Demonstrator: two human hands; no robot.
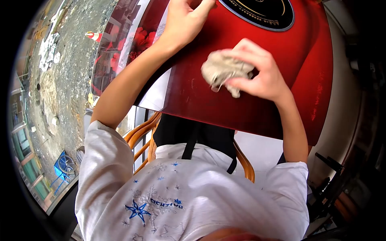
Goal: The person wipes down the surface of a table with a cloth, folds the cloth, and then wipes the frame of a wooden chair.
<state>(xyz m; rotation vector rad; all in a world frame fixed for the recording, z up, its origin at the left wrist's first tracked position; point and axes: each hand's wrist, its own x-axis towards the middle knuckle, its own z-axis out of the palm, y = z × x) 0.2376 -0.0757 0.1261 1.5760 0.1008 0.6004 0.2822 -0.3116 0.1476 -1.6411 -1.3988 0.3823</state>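
Currently | right hand [263,74]: grasping beige cloth [219,68] over red tabletop [241,110] | left hand [184,22]: cannot tell

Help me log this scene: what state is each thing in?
Cloth: crumpled, gripped in the right hand
Right hand: closed around the cloth
Left hand: fingers partly out of view
Red tabletop: glossy, with pale marks
Round black panel: flat, partly cut off

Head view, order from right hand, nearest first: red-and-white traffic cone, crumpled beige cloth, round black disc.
1. Crumpled beige cloth: in the right hand.
2. Round black disc: ahead, on the red tabletop.
3. Red-and-white traffic cone: on the ground, far left.
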